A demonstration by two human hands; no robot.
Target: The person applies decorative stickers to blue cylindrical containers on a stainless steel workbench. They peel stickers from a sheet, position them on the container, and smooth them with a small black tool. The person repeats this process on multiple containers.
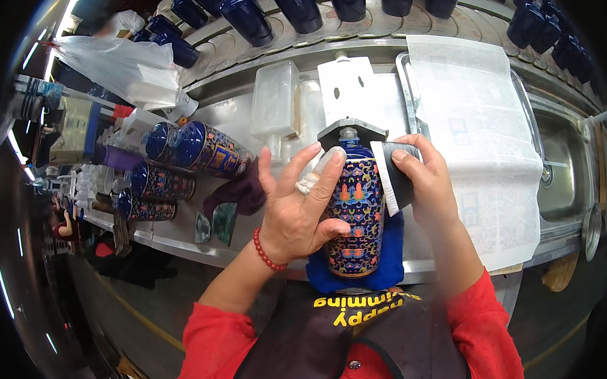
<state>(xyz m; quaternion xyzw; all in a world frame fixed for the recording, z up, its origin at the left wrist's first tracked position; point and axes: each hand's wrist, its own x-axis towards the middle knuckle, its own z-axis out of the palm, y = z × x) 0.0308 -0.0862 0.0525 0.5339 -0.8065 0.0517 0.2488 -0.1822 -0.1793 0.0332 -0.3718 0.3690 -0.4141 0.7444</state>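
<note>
One patterned blue bottle [358, 212] lies on a blue cloth [392, 258] at the near edge of a steel counter [246, 233], neck pointing far toward a metal bracket [332, 128]. The left hand [292, 219] spreads its fingers at the bottle's left side; whether they touch cannot be told. The right hand [424, 181] pinches a black, white-edged tool [401, 185] between thumb and fingers, just right of the bottle.
</note>
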